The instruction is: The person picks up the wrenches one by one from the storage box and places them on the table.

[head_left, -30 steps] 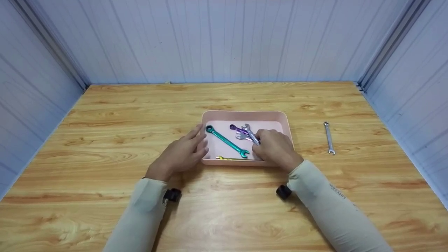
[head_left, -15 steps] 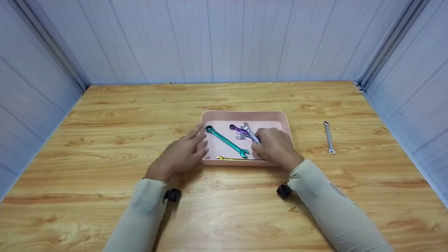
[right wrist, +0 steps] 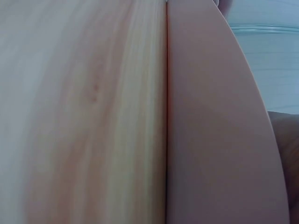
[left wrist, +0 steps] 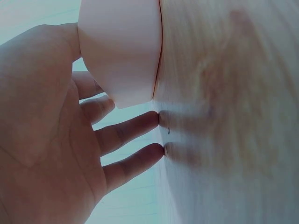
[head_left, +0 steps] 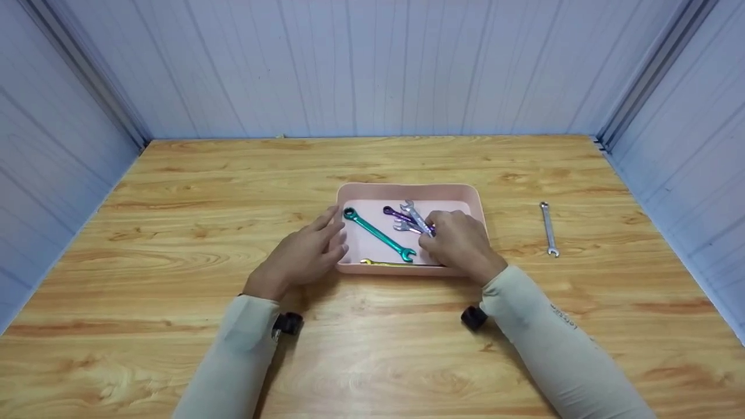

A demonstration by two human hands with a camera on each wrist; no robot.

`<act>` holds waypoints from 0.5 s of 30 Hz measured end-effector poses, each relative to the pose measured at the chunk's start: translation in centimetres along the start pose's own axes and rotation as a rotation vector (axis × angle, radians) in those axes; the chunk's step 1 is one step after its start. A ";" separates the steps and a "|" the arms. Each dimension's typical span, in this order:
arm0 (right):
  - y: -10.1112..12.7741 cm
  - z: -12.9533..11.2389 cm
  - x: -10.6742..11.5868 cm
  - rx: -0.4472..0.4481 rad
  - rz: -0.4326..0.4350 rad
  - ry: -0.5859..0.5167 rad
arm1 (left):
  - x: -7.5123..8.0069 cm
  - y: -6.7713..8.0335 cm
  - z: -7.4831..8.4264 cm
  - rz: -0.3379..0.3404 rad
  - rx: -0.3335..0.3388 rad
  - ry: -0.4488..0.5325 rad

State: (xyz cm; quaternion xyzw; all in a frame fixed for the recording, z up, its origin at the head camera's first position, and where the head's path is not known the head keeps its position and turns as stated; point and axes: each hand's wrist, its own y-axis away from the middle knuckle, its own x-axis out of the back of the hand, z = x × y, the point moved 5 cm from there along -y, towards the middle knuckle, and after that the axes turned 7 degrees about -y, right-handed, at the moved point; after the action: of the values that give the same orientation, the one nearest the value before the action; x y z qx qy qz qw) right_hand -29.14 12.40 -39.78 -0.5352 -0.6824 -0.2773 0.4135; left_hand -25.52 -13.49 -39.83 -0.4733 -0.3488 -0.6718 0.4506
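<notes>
The held wrench has edged toward the far wall of the tray. Along the tray's near wall lies a yellow wrench, then a green wrench; the left hand, fingers spread, is at its left side; the right hand, inside, pinches the held wrench over a purple wrench.

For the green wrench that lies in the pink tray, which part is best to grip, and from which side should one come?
Probably the middle of the green wrench, pinched from above: its slim shaft lies diagonally on the floor of the pink tray, bare on both sides, while its ring end sits close to the left wall.
</notes>
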 end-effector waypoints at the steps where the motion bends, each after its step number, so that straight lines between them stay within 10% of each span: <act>1: 0.0 0.0 0.0 0.003 0.003 0.001 | 0.0 0.0 0.0 0.000 -0.001 0.001; 15: 0.0 -0.2 0.3 0.036 0.046 0.014 | 0.0 -0.1 0.0 0.002 0.001 -0.009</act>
State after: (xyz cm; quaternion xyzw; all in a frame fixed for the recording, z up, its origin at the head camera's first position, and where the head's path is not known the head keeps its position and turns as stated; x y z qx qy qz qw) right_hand -29.10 12.40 -39.44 -0.5413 -0.6720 -0.2592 0.4339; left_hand -25.64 -13.46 -39.80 -0.4764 -0.3507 -0.6690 0.4499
